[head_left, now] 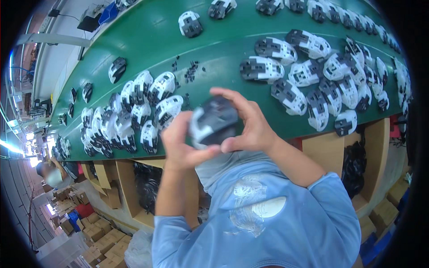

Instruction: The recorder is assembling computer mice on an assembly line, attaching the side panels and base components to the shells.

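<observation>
Between my two hands, in front of my waist, is a rounded black-and-white plastic shell [214,119], blurred by motion. My left hand [179,145] grips its white side, the thumb along the lower edge. My right hand [251,123] closes round its dark side, with the index finger over the top and the thumb below. On the green table [223,42] to the left lies a cluster of similar shells [167,109]. Another group of shells [306,73] spreads over the right side. Several small black parts [192,71] lie scattered beyond my hands.
More shells [191,24] line the far part of the table. Under the near edge stand open cartons [125,187] with black plastic bags [147,185]. Stacked cardboard boxes [100,236] fill the floor at lower left, where another person [56,174] is by the table.
</observation>
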`<state>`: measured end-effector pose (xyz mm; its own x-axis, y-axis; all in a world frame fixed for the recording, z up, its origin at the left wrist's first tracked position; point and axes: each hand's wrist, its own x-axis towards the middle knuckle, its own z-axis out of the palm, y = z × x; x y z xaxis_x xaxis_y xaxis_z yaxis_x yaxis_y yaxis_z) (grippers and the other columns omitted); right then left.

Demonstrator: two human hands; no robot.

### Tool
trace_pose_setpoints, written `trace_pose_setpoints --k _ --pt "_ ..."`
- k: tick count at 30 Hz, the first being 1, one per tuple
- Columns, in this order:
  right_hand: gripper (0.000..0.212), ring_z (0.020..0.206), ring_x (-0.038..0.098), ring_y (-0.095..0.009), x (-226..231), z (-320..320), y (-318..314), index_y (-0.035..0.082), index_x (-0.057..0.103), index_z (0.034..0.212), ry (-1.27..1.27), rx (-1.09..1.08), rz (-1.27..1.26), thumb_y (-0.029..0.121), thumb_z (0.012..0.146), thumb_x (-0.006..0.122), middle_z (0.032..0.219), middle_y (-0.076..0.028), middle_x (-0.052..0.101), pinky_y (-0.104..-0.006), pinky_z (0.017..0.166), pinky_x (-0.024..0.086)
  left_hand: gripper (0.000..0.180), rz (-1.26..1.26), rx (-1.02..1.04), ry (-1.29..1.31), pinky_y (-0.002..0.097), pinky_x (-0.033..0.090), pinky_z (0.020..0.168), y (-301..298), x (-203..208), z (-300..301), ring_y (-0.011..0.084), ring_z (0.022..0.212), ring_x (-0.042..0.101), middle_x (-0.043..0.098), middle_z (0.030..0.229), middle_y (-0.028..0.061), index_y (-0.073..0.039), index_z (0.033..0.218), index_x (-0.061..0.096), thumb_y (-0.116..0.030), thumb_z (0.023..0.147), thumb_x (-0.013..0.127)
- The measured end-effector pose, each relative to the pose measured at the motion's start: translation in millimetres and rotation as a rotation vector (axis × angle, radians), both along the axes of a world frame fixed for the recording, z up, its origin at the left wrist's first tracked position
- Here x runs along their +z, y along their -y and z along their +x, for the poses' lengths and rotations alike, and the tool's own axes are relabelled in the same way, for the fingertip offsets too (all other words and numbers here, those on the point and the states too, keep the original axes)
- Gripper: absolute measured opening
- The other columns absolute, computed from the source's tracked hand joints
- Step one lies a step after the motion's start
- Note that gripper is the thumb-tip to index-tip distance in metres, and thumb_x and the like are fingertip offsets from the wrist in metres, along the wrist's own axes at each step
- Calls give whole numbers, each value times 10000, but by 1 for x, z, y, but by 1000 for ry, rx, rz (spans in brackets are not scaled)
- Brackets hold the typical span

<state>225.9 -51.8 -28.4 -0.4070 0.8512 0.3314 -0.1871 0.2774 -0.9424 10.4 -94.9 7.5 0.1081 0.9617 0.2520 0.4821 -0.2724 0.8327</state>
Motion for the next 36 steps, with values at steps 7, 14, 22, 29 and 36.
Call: trace_pose_setpoints --k 7,14,22,29,36 --pt "792 979 706 -293 23 85 8 -18 621 1374 -60 252 77 558 859 794 1227 -165 716 -411 837 570 783 -48 445 -859 402 567 775 -196 -6 -151 342 787 728 751 875 215 59 1125 718 -651 801 784" --pt "335 815 693 -233 18 264 103 -9 704 908 236 -734 331 297 1031 641 885 -151 723 -325 716 546 861 298 332 -871 528 410 1083 -294 -63 -63 456 1188 576 641 1275 296 9 1265 670 -740 840 671" --pt "301 960 753 -302 -102 458 134 55 777 1105 997 -1376 -460 306 970 679 1014 -182 770 -375 878 569 519 -290 100 -290 318 526 860 -314 -51 -119 182 1056 653 679 1250 145 37 1346 584 -352 1017 681" --pt "430 1158 625 -386 -209 493 145 154 675 1313 1348 -1473 -322 254 898 728 1152 -176 687 -454 1021 512 722 46 -199 -564 405 441 1082 -104 -27 -18 287 1283 549 523 1466 201 31 1515 404 -101 910 774" --pt "495 993 692 -431 -222 494 128 83 593 1402 1363 -1309 -858 232 936 671 1049 -183 740 -506 936 547 678 157 -213 -722 473 416 1099 -28 -54 26 381 1248 565 584 1372 219 48 1444 509 -89 848 803"
